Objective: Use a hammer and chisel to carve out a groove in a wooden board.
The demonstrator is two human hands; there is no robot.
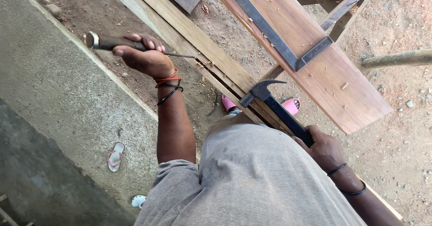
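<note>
Your left hand (pixel 144 57) is closed around the wooden handle of a chisel (pixel 130 45), held level above the ground, its thin steel blade pointing at the edge of a long pale timber frame piece (pixel 198 50) and its metal-capped butt pointing away toward the concrete. Red and black bands circle that wrist. Your right hand (pixel 321 147) grips the black handle of a claw hammer (pixel 270 97), whose head hangs just over the same frame piece, claw turned away from you. Beyond it, a broad reddish-brown plank (pixel 351 95) lies slantwise on a wooden trestle (pixel 342 3), with a steel try square (pixel 281 41) flat on its face and shavings scattered about. Pink sandals (pixel 292 104) show on the dirt below, and a lone flip-flop (pixel 115 156) lies on the concrete slab (pixel 54 100).
</note>
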